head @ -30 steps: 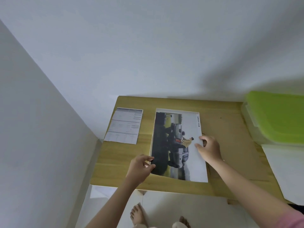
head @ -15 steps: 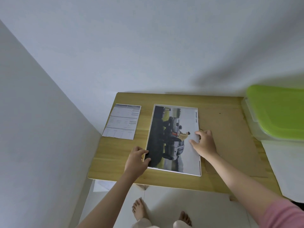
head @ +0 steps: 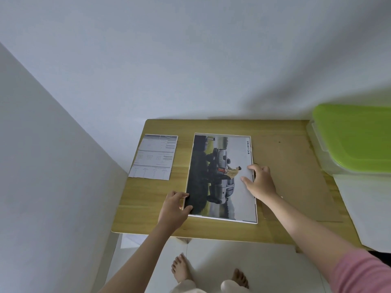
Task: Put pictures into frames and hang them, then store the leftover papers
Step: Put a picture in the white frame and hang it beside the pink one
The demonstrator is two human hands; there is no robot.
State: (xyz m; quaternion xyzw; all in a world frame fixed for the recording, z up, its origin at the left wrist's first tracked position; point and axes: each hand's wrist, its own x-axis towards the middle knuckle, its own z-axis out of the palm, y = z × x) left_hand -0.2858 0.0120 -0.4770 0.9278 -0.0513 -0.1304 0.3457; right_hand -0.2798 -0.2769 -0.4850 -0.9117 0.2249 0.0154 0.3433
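A car picture (head: 220,176) lies flat in a thin white frame (head: 255,222) at the middle of the wooden table (head: 148,197). My left hand (head: 174,209) pinches the near left corner of the picture and frame. My right hand (head: 259,182) rests with spread fingers on the picture's right edge, pressing it down. A brown backing board (head: 296,176) lies flat just right of the frame, partly under my right hand. A small printed sheet (head: 154,159) with tables lies at the left of the frame.
A clear plastic box with a green lid (head: 355,138) stands at the table's right end. White paper (head: 368,206) lies in front of it. Walls close off the left and far sides. Bare feet (head: 182,269) stand below the near edge.
The picture has shifted a little to the left and squared up inside the white frame. Both hands followed it and stay on its edges.
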